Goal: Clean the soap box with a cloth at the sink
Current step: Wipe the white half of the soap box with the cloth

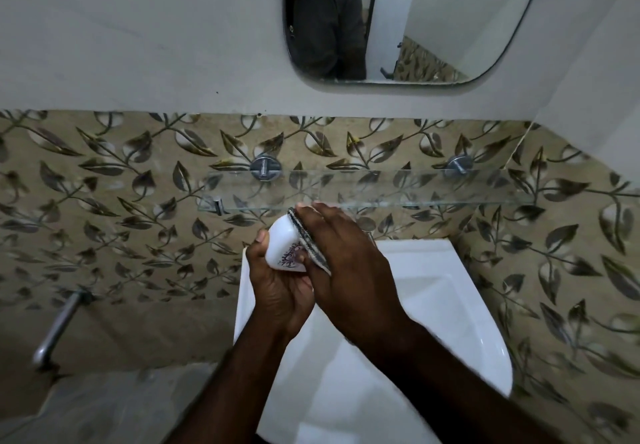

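Gripping the white soap box (282,246) from below with the left hand (277,291), thumb hooked up over its left edge, palm cupped under the bottom, dark printed ornament facing the camera. Pressing a cloth (308,239) with a grey striped edge flat against the box's right side with the right hand (346,253), fingers straight and close together, laid over the fabric so that only a narrow strip of it shows along their left side; right thumb mostly hidden, grip on the cloth impossible to tell. Held in the air over the back left corner of the white sink (450,305), just in front of and slightly below the glass shelf (381,187), fingertips of the right hand reaching up to the shelf's front edge. Fixed to leaf-patterned tiles (104,201) by two chrome mounts (265,166). Higher up on the plain wall, a rounded mirror (433,10) reflecting a grey-shirted torso. Off to the left, lower down, a metal bar (57,329) sticking out from the tiled wall.
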The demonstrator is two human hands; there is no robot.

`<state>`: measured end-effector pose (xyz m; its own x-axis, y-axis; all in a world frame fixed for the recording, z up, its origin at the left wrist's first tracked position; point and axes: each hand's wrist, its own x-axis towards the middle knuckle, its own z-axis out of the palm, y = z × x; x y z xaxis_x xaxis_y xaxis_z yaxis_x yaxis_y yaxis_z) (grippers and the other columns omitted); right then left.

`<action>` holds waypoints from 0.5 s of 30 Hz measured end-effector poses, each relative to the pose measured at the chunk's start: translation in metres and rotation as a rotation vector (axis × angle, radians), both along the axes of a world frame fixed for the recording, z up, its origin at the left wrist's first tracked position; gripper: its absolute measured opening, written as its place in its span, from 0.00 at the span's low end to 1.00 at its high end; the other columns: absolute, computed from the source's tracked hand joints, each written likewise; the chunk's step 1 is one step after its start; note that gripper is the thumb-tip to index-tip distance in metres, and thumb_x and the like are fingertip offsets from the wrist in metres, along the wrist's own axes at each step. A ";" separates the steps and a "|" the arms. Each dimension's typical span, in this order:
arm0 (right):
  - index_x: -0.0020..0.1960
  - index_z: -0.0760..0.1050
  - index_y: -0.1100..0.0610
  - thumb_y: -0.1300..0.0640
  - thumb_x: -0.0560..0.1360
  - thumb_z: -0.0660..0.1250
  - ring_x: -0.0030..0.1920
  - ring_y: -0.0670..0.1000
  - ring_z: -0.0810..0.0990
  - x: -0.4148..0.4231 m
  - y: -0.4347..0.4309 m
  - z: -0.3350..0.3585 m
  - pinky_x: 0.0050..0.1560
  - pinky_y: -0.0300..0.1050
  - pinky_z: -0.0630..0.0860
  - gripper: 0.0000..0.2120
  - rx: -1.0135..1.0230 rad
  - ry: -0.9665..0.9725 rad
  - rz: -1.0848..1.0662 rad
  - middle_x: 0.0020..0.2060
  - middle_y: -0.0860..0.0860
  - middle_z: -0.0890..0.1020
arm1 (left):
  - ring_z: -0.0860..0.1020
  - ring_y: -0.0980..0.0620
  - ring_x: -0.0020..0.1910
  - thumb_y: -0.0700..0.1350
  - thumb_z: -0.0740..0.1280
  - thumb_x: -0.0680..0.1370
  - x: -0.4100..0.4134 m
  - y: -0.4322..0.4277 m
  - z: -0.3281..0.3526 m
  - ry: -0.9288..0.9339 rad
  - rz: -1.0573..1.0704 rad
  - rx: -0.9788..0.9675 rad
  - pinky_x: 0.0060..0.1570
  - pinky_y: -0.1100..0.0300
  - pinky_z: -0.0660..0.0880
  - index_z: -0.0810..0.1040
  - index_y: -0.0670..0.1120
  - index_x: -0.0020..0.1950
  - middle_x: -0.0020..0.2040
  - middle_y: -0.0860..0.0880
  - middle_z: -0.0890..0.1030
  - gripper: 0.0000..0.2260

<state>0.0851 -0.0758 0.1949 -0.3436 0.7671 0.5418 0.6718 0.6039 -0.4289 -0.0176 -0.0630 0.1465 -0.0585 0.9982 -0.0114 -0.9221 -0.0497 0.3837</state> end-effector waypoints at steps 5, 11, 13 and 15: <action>0.70 0.72 0.51 0.63 0.73 0.69 0.67 0.44 0.72 0.017 0.012 -0.006 0.69 0.45 0.68 0.26 -0.239 0.243 0.043 0.67 0.47 0.77 | 0.83 0.44 0.47 0.55 0.79 0.56 -0.001 -0.002 0.004 0.043 0.039 0.049 0.48 0.51 0.81 0.81 0.41 0.52 0.49 0.40 0.83 0.30; 0.72 0.70 0.52 0.61 0.73 0.64 0.71 0.49 0.68 -0.002 -0.009 0.015 0.72 0.42 0.64 0.27 -0.085 0.103 0.068 0.70 0.50 0.73 | 0.84 0.48 0.46 0.56 0.77 0.62 0.008 -0.006 0.010 0.131 0.073 0.000 0.45 0.58 0.81 0.86 0.43 0.47 0.47 0.43 0.85 0.21; 0.72 0.70 0.52 0.59 0.74 0.64 0.71 0.49 0.68 -0.004 -0.010 0.011 0.71 0.41 0.62 0.26 -0.022 0.061 0.117 0.70 0.50 0.73 | 0.84 0.49 0.47 0.56 0.79 0.58 0.007 -0.008 0.011 0.126 0.075 0.021 0.46 0.59 0.80 0.86 0.44 0.48 0.48 0.44 0.85 0.24; 0.71 0.71 0.53 0.57 0.75 0.67 0.70 0.47 0.70 0.004 -0.001 0.001 0.71 0.40 0.63 0.24 -0.021 0.107 0.135 0.68 0.48 0.74 | 0.84 0.48 0.45 0.54 0.80 0.56 0.004 -0.009 0.009 0.059 0.062 0.051 0.41 0.61 0.80 0.85 0.42 0.48 0.47 0.43 0.84 0.25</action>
<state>0.0888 -0.0768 0.1957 -0.3856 0.7292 0.5653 0.5346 0.6760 -0.5073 -0.0140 -0.0723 0.1557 -0.1191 0.9919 0.0449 -0.8927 -0.1268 0.4324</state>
